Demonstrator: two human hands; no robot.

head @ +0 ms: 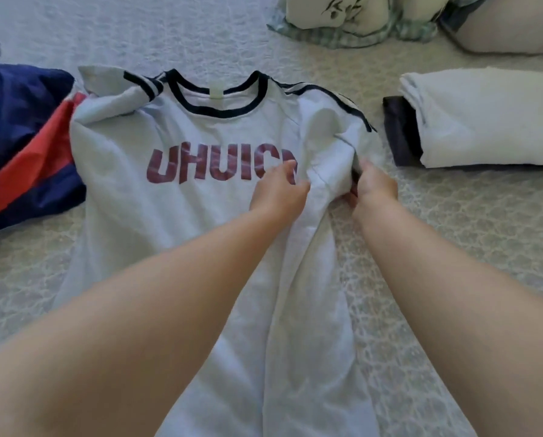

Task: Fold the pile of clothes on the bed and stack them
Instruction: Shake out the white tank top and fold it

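Note:
A white T-shirt (175,216) with a dark collar, striped shoulders and red letters lies face up on the bed (453,247). Its right side is gathered up near the sleeve. My left hand (278,192) pinches the cloth just right of the letters. My right hand (375,186) grips the bunched right sleeve from the outer side, fingers curled into the fabric. A folded white garment (491,121) lies on top of a dark folded one (401,130) at the right.
A loose navy and red garment (21,146) lies heaped at the left edge. Pillows (358,17) and a green checked cloth (336,37) sit at the back right. The patterned bedspread shows between the shirt and the folded stack.

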